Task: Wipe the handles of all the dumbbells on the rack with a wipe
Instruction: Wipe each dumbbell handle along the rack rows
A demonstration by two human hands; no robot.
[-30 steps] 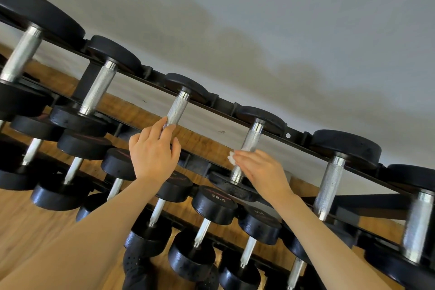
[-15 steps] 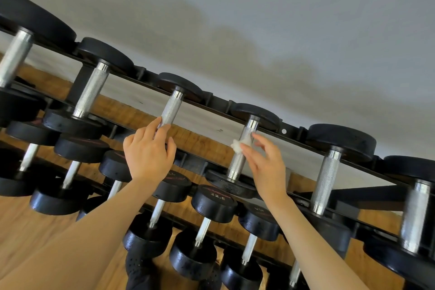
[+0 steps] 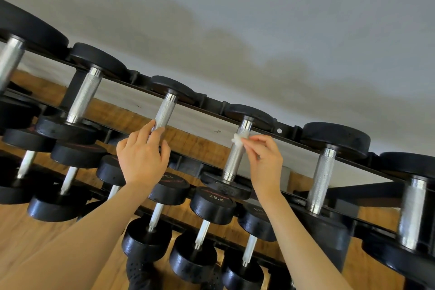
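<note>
Head view, wipe (image 3: 238, 137) pinched at right hand (image 3: 265, 162) fingertips, against dumbbell handle (image 3: 235, 153)

Left hand (image 3: 141, 160) fingers curled, gripping; right hand (image 3: 264, 160) fingers pinching, both arms raised.

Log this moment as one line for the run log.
step: wiping top-row handle | right hand: pinches small white wipe on knurled steel dumbbell handle | left hand: grips neighbouring knurled steel handle
</note>
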